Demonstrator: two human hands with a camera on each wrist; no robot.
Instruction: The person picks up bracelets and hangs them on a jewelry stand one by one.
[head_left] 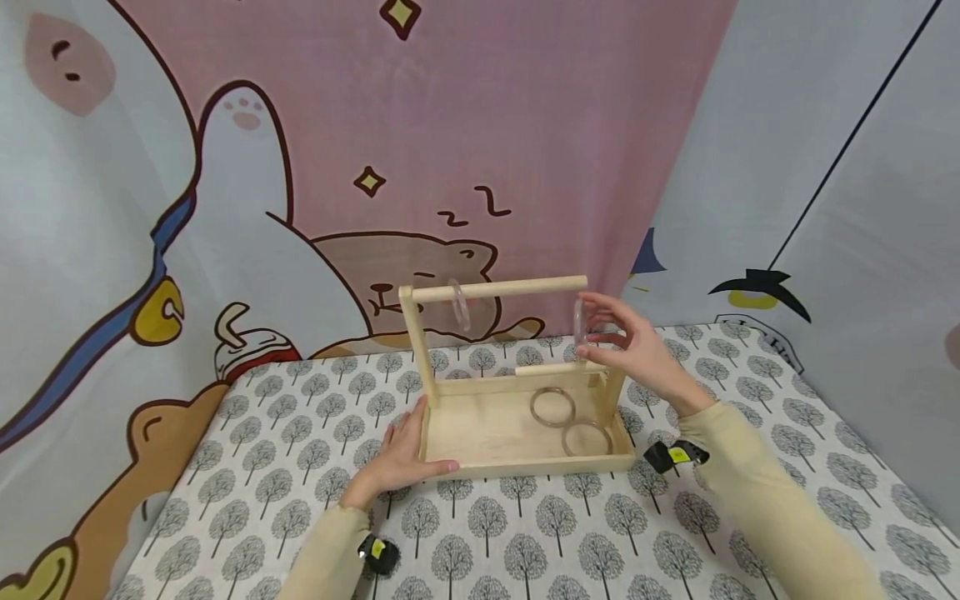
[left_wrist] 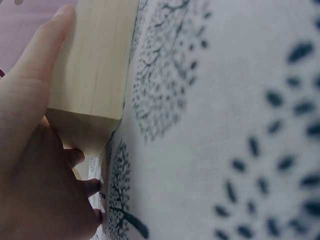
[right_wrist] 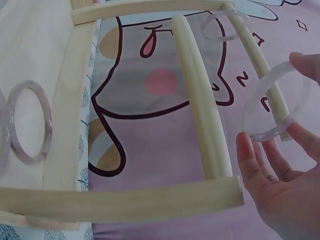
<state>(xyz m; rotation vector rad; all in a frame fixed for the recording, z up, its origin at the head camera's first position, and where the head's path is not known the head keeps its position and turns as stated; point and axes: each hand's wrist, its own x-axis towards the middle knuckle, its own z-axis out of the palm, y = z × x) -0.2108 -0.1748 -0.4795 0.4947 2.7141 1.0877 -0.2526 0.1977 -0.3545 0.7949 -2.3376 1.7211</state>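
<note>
A pale wooden bracelet stand [head_left: 525,471] has a tray base and two horizontal rods. My left hand [head_left: 401,458] grips its front left corner, thumb along the front wall and fingers round the side. In my right hand [head_left: 633,354], thumb and fingertips pinch a translucent pale lavender bangle [head_left: 580,323], upright by the free right end of the upper rod [head_left: 517,287]. The right wrist view shows the rod's end overlapping the held bangle's ring [right_wrist: 267,135]. Another bangle [head_left: 461,307] hangs near that rod's left end.
Two bangles, one brownish [head_left: 533,408] and one paler [head_left: 566,442], lie in the tray's right half. The short lower rod [head_left: 555,369] sits beneath the held bangle. A tree-print cloth [head_left: 487,533] covers the table; a cartoon curtain [head_left: 525,125] hangs behind it.
</note>
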